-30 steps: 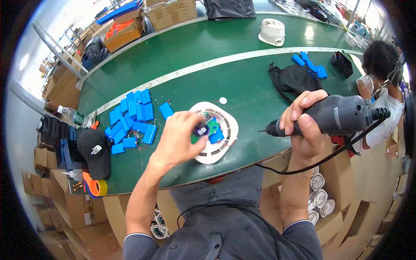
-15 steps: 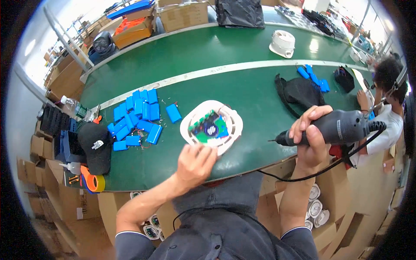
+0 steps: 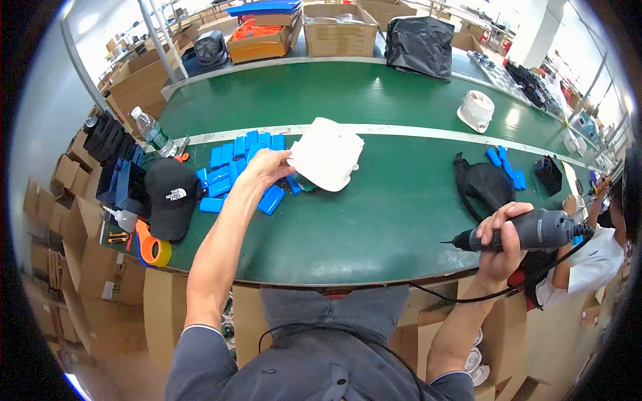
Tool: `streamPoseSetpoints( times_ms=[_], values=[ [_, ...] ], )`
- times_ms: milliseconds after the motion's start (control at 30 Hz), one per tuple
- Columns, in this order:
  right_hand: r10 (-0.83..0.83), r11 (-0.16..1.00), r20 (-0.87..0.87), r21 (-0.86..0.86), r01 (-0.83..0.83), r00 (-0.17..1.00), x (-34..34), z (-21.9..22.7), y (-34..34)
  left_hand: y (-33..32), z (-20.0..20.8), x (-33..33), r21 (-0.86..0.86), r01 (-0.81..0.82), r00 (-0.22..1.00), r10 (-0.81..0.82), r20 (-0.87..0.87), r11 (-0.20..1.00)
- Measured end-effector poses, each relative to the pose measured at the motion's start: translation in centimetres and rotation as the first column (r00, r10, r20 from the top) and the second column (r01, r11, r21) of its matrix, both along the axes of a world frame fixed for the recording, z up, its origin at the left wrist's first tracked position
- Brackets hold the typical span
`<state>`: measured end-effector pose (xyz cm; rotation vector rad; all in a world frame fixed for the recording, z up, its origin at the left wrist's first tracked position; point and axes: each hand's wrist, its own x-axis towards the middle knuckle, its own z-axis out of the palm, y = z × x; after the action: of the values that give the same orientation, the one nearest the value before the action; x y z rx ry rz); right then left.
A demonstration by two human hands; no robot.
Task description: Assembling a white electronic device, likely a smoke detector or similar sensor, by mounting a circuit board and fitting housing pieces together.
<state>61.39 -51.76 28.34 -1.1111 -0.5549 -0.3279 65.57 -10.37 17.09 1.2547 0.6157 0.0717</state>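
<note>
My left hand (image 3: 267, 166) pinches the left edge of a white plastic housing (image 3: 326, 154), which is tipped so that its plain white outside shows. A sliver of green circuit board peeks out under its lower left edge; the rest of the inside is hidden. Beside and below that hand lie several blue-wrapped battery packs (image 3: 217, 177) with thin wires. In my right hand (image 3: 500, 240) is a dark electric screwdriver (image 3: 542, 230), raised over the table's front right, its bit pointing left and touching nothing. A black cable runs from its back end.
A black cap (image 3: 170, 197), a water bottle (image 3: 154, 132) and yellow tape (image 3: 157, 252) sit left on the green table (image 3: 341, 234). A black pouch (image 3: 491, 180), more blue packs (image 3: 506, 167) and a white round housing (image 3: 476, 111) are right. A co-worker (image 3: 588, 267) sits far right.
The white housing has gone from lying with its circuit board up to being tipped over, plain side showing, farther back. My left hand now grips its edge. The view has shifted.
</note>
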Motion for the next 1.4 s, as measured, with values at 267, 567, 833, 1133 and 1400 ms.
streamPoseSetpoints(
  times_ms=[267, 567, 833, 1133, 1400],
  values=[
    [-0.017, 1.000, -0.013, -0.021, 0.017, 1.000, 0.0, -0.1, 0.3, -4.2, 0.9, 0.4, -0.136, 0.117, 0.962, -0.079, 0.262, 0.984],
    [-0.082, 0.995, -0.107, -0.062, 0.076, 0.991, -0.7, -1.1, -0.4, -15.9, -2.6, -4.8, -0.069, 0.202, 0.967, -0.187, 0.173, 0.977],
    [0.135, 0.989, -0.117, 0.070, -0.127, 0.984, -0.8, -1.7, 1.7, -15.2, -5.2, -8.9, 0.053, 0.155, 0.985, -0.159, 0.061, 0.986],
    [0.243, 0.970, -0.174, 0.060, -0.236, 0.954, -1.0, -3.1, 4.8, -15.4, 3.9, -8.9, 0.967, 0.016, 0.879, -0.464, 0.107, 0.253],
    [0.235, 0.972, -0.244, 0.057, -0.228, 0.941, -0.5, -4.4, 5.3, -18.9, 4.7, -5.7, 0.967, 0.159, 0.671, -0.696, -0.255, -0.201]
  ],
)
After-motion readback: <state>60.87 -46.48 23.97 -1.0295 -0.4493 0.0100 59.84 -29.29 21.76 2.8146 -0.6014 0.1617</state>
